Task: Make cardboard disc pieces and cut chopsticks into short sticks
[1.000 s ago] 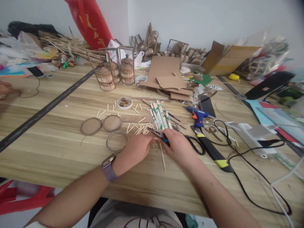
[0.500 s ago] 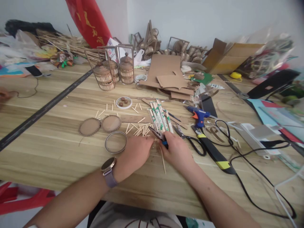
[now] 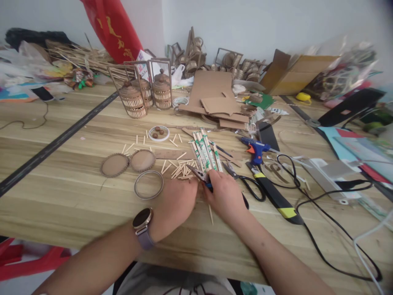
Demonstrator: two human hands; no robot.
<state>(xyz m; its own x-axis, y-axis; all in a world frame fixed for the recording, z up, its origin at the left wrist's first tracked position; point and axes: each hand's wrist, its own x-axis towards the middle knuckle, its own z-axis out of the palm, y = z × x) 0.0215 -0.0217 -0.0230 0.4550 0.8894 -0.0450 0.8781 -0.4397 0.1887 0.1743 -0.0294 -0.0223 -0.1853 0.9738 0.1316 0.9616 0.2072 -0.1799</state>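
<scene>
Here, the right hand [image 3: 225, 196] grips small pliers [image 3: 199, 175], jaws pointing up-left at a thin wooden stick [image 3: 210, 213] whose long axis runs toward the person between both hands. The left hand [image 3: 176, 200], fingers curled, presses the stick's far end to the counter [image 3: 76, 192], nearer hand to the cut sticks [image 3: 181, 170].

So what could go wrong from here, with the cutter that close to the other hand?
The right hand grips pliers-like cutters on a thin stick, and the left hand holds right beside the blades, so a finger could get nipped. A snipped piece may fly into the loose cut sticks and be lost. The scissors lie just beside the right hand and could be knocked.
</scene>
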